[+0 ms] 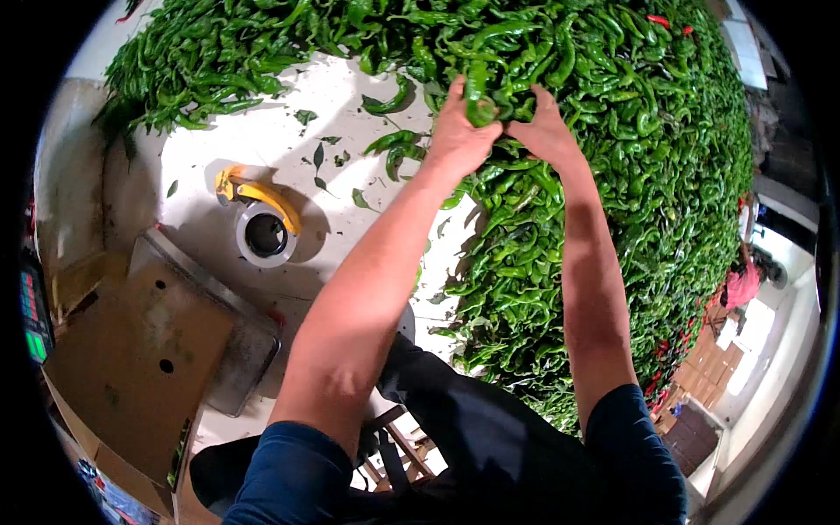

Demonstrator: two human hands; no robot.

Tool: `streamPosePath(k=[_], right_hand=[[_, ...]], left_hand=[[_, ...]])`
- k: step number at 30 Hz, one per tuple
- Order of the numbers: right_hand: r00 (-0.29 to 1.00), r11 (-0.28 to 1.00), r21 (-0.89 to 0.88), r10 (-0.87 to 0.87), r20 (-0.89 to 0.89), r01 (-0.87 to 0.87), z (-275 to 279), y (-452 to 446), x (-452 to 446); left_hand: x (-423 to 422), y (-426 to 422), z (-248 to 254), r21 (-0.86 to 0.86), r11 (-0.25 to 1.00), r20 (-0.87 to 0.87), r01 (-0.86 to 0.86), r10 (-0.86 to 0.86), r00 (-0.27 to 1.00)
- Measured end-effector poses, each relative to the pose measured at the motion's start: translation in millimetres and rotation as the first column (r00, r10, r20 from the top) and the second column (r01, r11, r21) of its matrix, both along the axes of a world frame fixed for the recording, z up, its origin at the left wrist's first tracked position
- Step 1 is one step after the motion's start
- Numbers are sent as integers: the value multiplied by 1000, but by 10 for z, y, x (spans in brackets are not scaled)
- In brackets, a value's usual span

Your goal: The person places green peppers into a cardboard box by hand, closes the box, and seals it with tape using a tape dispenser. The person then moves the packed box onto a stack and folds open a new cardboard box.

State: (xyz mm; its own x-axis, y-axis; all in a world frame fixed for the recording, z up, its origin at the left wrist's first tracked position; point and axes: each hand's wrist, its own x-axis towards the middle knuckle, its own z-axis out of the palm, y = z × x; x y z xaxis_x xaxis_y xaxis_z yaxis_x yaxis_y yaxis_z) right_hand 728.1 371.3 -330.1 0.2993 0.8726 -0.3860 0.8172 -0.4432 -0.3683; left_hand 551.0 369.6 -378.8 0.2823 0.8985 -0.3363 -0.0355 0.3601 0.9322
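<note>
My left hand [462,138] is closed around a few long green peppers [477,92], which stick up between its thumb and fingers. Right beside it, my right hand [549,133] reaches into the edge of the pepper heap [612,149], thumb and forefinger apart. The tips of its other fingers are hidden by the hand and the peppers. Both thumbs almost meet. Left of my hands, loose peppers [392,140] and bits of leaf lie on the pale floor [350,236].
A tape dispenser [262,194] with a yellow handle stands on the floor at left, its roll around a dark core. An open cardboard box [131,359] sits at lower left beside a metal-edged platform [249,363]. Another person in pink [742,284] is far right.
</note>
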Motion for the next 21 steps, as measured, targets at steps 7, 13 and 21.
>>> streamPosePath(k=[7, 13, 21], right_hand=[[976, 990, 23, -134, -173, 140, 224, -145, -280], [960, 961, 236, 192, -206, -142, 24, -306, 34], [530, 920, 117, -109, -841, 375, 436, -846, -241]], left_hand=[[59, 15, -56, 200, 967, -296, 160, -96, 950], [154, -240, 172, 164, 981, -204, 99, -65, 977], [41, -508, 443, 156, 980, 254, 121, -158, 954]])
